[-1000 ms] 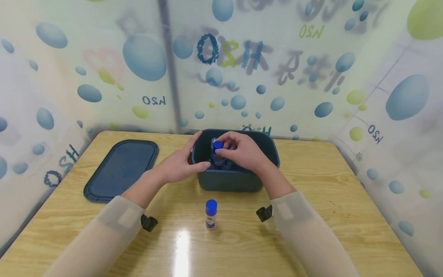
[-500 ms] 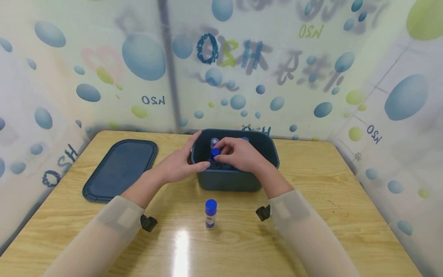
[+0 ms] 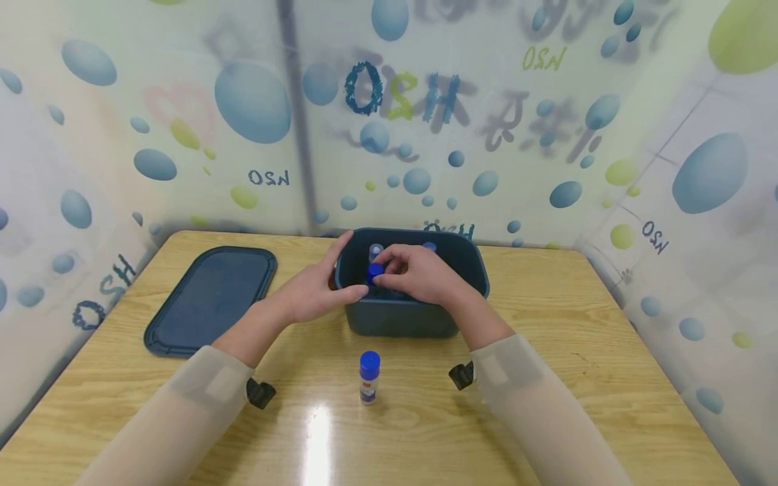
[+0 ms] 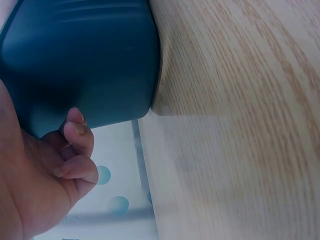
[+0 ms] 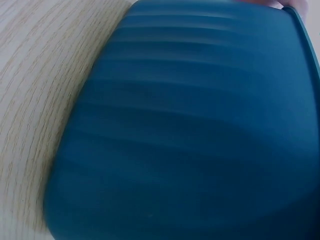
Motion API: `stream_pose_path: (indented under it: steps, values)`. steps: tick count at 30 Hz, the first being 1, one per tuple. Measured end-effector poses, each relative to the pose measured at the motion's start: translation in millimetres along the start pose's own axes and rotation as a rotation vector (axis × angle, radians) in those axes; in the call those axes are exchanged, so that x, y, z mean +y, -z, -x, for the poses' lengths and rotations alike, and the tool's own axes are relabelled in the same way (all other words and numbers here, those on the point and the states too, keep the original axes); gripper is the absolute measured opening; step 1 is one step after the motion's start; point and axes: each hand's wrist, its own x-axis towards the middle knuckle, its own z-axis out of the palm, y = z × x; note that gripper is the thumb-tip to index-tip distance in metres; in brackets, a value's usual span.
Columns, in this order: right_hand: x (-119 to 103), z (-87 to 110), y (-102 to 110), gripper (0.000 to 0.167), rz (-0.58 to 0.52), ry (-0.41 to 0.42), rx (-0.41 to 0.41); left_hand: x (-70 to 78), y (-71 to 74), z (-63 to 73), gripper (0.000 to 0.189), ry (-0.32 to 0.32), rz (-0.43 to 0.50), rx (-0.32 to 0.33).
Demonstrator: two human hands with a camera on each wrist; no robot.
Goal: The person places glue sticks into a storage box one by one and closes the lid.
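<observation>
a: how should the right grip handle this step?

b: gently. hold the small cylindrical tube with the bright blue cap upright and move it straight, clear of the walls of the dark blue, rounded rectangular plastic bin. i'd let go only when its base is supported; its lower part is hidden.

a: how far open is that grip?

b: narrow: thumb and fingers pinch the cap, inside the bin near its left end, just in front of a slim pale-topped tube.

a: and the left grip?

b: wide. the thumb lies at the front rim, the index finger reaches toward the back left corner. light pressure there should steady the bin.

a: anything outside it?

b: a white cylindrical tube with a blue cap stands upright on the pale wood-grain tabletop, in front of the bin.
</observation>
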Motion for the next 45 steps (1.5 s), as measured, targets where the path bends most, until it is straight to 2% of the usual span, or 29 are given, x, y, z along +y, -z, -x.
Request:
stream_pose_path:
  steps: [16,29,36,45]
  values:
    - [-0.4,1.4,-0.8,0.033,-0.018,0.009,0.01,-0.9,-0.4,0.3,0.11,-0.005,0.008,0.0]
    - [0.7,2.8,1.7,0.035,-0.108,0.015,0.057,0.5,-0.1,1.2,0.11,-0.01,0.013,-0.008]
    - [-7.5,8.7,8.4,0.034,-0.107,0.076,0.11,0.0,-0.4,0.4,0.11,-0.011,0.013,-0.014]
    - [-27.3,34.9,19.7,0.028,-0.12,0.163,0.137,-1.6,-0.1,0.8,0.111,-0.013,0.007,-0.006]
